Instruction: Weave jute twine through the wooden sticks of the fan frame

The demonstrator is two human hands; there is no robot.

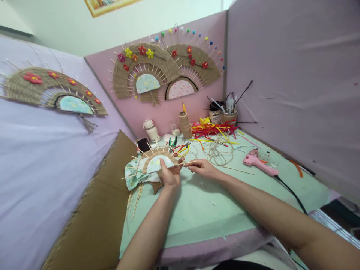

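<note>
My left hand grips a half-round fan base, its thumb lying over the pale green patterned face. Thin wooden sticks fan out from the base, and twine runs along its curved edge. My right hand is closed at the base's right end, fingertips pinched on the tip of a thin stick that reaches toward the base. Whether twine is also between these fingers is too small to tell. Under and left of the base lies a patterned green-and-white cloth.
A pink glue gun with a black cord lies at right. Behind are loose twine, red pipe cleaners, a twine spool, pliers and a white bottle. A cardboard sheet borders the left; finished fans hang behind.
</note>
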